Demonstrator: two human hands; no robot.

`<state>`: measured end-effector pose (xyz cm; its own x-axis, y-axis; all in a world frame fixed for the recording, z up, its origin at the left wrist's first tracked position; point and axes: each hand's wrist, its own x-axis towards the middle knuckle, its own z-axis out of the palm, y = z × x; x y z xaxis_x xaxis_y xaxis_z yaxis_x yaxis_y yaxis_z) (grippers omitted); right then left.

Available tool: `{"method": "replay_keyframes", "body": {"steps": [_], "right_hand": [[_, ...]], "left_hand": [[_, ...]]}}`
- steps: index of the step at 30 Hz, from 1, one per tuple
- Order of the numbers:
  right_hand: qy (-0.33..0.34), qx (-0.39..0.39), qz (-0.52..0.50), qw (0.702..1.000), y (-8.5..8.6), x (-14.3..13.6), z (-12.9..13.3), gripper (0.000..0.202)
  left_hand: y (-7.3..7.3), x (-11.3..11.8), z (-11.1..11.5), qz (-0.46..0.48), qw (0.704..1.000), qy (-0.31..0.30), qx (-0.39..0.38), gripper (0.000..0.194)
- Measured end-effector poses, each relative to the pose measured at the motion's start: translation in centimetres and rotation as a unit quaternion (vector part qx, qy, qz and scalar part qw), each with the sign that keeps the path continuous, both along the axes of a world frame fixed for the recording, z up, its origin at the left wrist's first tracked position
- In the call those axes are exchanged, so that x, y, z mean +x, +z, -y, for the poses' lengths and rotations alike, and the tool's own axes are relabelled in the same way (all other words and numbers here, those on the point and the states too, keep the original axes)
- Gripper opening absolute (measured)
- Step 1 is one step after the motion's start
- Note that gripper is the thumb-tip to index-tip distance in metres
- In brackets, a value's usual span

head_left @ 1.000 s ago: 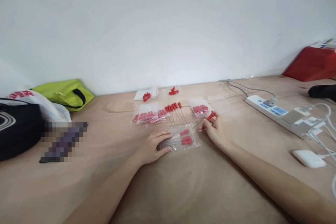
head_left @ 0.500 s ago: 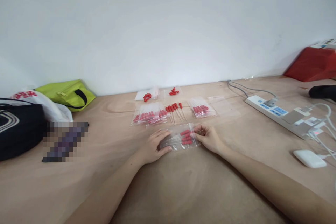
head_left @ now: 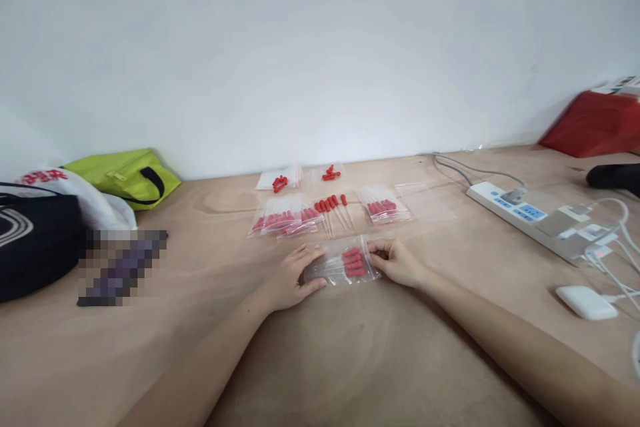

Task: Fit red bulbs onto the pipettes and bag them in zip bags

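Observation:
A clear zip bag (head_left: pixel 334 269) lies flat on the wooden table (head_left: pixel 320 360), holding several droppers whose red bulbs (head_left: pixel 354 261) point right. My left hand (head_left: pixel 296 278) grips the bag's left end between thumb and fingers. At the bag's right, zip-side edge, my right hand (head_left: pixel 395 261) pinches the plastic with thumb and fingertips. Just beyond the bag lie several loose droppers (head_left: pixel 330 207), red bulbs away from me. Filled bags (head_left: pixel 285 217) are stacked to their left, and another filled bag (head_left: pixel 385 205) lies to their right.
Small bags with red bulbs (head_left: pixel 280 183) lie near the wall, and a flat clear bag (head_left: pixel 425 200) is right of centre. A power strip (head_left: pixel 520 217) with cables and a white charger case (head_left: pixel 586 302) is at right. Green (head_left: pixel 120 177) and black bags (head_left: pixel 40 243) stand left.
The red bulbs inside the bag have become more evenly lined up. My right fingertips have shifted slightly right, from over the bulbs to the bag's edge.

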<state>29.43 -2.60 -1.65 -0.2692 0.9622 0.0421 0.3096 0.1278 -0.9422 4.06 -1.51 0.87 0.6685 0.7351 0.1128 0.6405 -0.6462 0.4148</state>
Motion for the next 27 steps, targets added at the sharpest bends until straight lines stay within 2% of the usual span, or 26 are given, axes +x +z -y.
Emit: {"method": "replay_keyframes", "body": {"steps": [3, 7, 9, 12, 17, 22, 25, 27], "right_hand": [[-0.063, 0.042, 0.102, 0.992, 1.6, 0.6, -1.7, 0.02], [-0.134, 0.128, 0.302, 0.935, 3.8, -0.9, -5.9, 0.019], [-0.163, 0.088, 0.376, 0.908, 4.3, -2.5, -8.1, 0.021], [-0.178, 0.057, 0.392, 0.901, 4.0, -4.9, -10.6, 0.023], [-0.191, 0.044, 0.381, 0.903, 3.2, -6.1, -12.0, 0.029], [-0.194, 0.102, 0.329, 0.919, 4.2, -3.9, -10.7, 0.051], [-0.234, 0.195, 0.177, 0.936, 4.0, -1.2, -7.9, 0.056], [-0.245, 0.196, 0.055, 0.948, 3.1, 0.5, -5.7, 0.056]], "left_hand": [[-0.1, 0.0, -0.1, 0.007, 1.0, -0.008, 0.003, 0.051], [-0.2, 0.1, -0.2, 0.016, 1.0, -0.018, 0.011, 0.049], [-0.2, 0.0, -0.3, 0.017, 1.0, -0.021, 0.01, 0.047], [-0.3, -0.1, -0.2, 0.022, 0.999, -0.027, 0.002, 0.047], [-0.4, -0.2, -0.1, 0.03, 0.999, -0.023, -0.004, 0.046], [-0.4, -0.2, -0.2, 0.03, 0.999, -0.029, -0.001, 0.047], [-0.4, -0.2, -0.3, 0.031, 0.999, -0.03, 0.003, 0.047], [-0.4, -0.2, -0.3, 0.027, 0.999, -0.026, 0.001, 0.047]]}}
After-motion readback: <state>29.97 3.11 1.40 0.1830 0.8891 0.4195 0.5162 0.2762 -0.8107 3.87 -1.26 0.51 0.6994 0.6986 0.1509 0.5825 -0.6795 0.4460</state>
